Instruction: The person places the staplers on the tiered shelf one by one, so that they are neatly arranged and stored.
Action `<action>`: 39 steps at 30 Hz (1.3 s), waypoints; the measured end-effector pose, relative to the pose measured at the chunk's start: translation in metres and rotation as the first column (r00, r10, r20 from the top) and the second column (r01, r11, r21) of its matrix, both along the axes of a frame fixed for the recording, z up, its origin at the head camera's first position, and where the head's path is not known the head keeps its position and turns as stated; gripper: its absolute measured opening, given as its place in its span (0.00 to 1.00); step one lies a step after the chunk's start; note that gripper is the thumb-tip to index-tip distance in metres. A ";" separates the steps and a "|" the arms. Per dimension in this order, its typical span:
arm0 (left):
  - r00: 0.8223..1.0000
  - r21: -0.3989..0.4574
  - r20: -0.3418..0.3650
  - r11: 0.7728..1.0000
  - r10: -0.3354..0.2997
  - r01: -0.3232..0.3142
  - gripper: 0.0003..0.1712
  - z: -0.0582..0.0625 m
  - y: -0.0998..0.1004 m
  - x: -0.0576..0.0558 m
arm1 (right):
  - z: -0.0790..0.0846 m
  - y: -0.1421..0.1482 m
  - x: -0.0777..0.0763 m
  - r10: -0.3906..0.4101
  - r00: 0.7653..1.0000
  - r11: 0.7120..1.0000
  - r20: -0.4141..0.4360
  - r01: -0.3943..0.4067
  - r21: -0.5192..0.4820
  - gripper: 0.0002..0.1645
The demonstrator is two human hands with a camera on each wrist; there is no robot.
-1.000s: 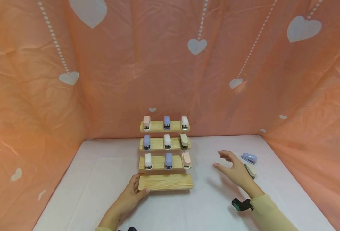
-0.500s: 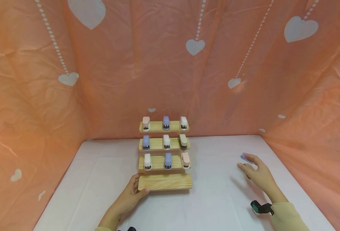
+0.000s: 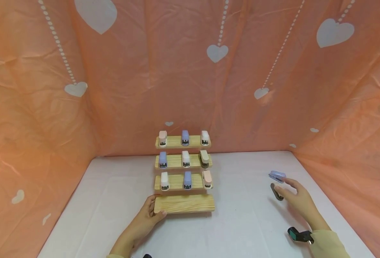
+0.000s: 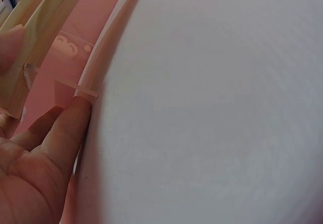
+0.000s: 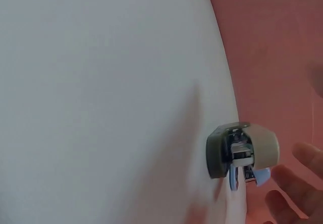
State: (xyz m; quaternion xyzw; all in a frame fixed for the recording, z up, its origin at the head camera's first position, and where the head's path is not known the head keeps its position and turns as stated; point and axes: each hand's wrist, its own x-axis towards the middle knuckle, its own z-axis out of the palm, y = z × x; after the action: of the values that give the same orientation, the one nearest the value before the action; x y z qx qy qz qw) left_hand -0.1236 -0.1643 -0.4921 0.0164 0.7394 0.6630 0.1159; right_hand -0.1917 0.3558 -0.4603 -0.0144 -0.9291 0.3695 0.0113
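A tiered wooden display stand (image 3: pixel 184 204) with clear supports bears small staplers on its upper shelves. Its front shelf is bare. My left hand (image 3: pixel 144 218) grips that shelf's left end, thumb on the front and fingers behind; the left wrist view shows a fingertip at a clear support (image 4: pixel 60 80). On the right, my right hand (image 3: pixel 297 202) is around a beige stapler with a dark green base (image 3: pixel 276 192), thumb on the near side, index finger on the far side. In the right wrist view the fingers (image 5: pixel 298 188) lie close beside the stapler; firm contact cannot be told.
A lavender stapler (image 3: pixel 277 176) lies just behind the beige one. The shelves hold pink (image 3: pixel 162 138), lavender (image 3: pixel 185 137), white (image 3: pixel 185 158) and beige (image 3: pixel 204 158) staplers. A white cloth (image 3: pixel 241 222) covers the table, and an orange curtain (image 3: pixel 190 89) with hearts encloses it.
My right hand has moved right, over to the beige stapler, passing in front of the lavender one, which shows again now. The left hand stays on the stand.
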 end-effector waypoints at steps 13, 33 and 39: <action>1.000 0.016 -0.018 1.000 -0.010 0.010 0.42 0.001 0.000 0.001 | -0.017 0.000 -0.002 0.073 0.993 0.996 0.092 -0.068 -0.057 0.49; 1.000 0.010 0.000 1.000 0.001 -0.001 0.42 -0.001 -0.001 0.001 | -0.015 -0.006 -0.005 0.064 0.983 0.997 0.170 -0.056 -0.056 0.52; 1.000 -0.017 -0.003 1.000 0.001 -0.001 0.42 -0.001 -0.001 0.001 | -0.015 -0.007 -0.007 0.079 0.984 0.997 0.162 -0.078 -0.009 0.51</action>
State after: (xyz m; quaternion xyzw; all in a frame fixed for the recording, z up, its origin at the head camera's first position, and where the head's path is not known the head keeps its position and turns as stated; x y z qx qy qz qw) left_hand -0.1229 -0.1650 -0.4935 0.0161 0.7452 0.6567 0.1148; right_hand -0.1986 0.3488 -0.4756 -0.0078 -0.9263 0.3683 -0.0790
